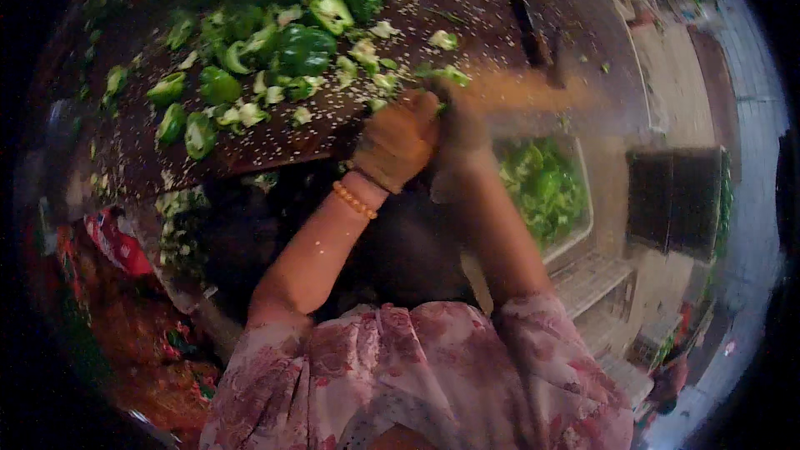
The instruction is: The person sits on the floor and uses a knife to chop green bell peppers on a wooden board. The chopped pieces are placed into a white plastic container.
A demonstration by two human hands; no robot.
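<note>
My left hand [396, 140], in an orange-brown glove with a beaded bracelet below it, is closed over the near edge of the dark table. What its fingers hold is hidden. Right beside it, my right hand [464, 127] is smeared by motion, so its fingers cannot be made out. An orange-brown blurred streak [533, 92] stretches rightward from it; its kind is unclear. Just beyond the hands lies a bit of cut green pepper [452, 75]. Whole and cut green bell peppers [307, 50] are heaped to the left, among pale cores and scattered seeds.
A dark-bladed knife with a brown handle [533, 37] lies on the table [475, 21]. Below its right edge, a pale-rimmed bin [590, 200] holds cut green peppers [542, 187]. A dark box [675, 200] stands farther right. Pepper scraps [179, 225] lie low on the left.
</note>
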